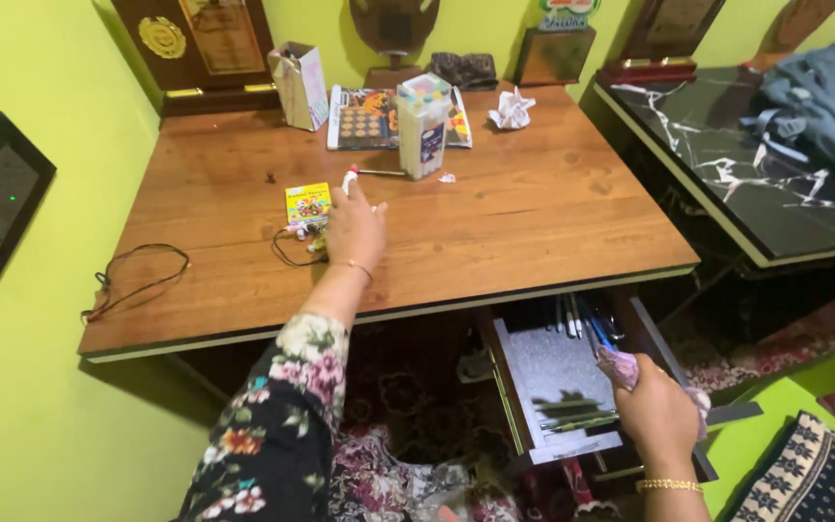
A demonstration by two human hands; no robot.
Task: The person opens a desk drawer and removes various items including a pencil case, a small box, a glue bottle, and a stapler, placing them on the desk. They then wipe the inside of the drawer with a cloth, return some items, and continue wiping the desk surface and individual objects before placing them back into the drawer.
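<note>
Here the left hand [355, 224] stretches across the table [533, 213] gripping a marker [349, 179], the right hand [657, 414] clutching a cloth [619, 367].

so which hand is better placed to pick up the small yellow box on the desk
Left. The left hand rests on the desk right beside the small yellow box; the right hand is down at the open drawer, holding a pinkish cloth.

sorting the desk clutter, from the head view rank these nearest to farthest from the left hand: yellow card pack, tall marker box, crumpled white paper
From the left hand:
1. Yellow card pack, just to its left on the desk.
2. Tall marker box, standing beyond it, slightly right.
3. Crumpled white paper, farthest, toward the back right of the desk.
</note>
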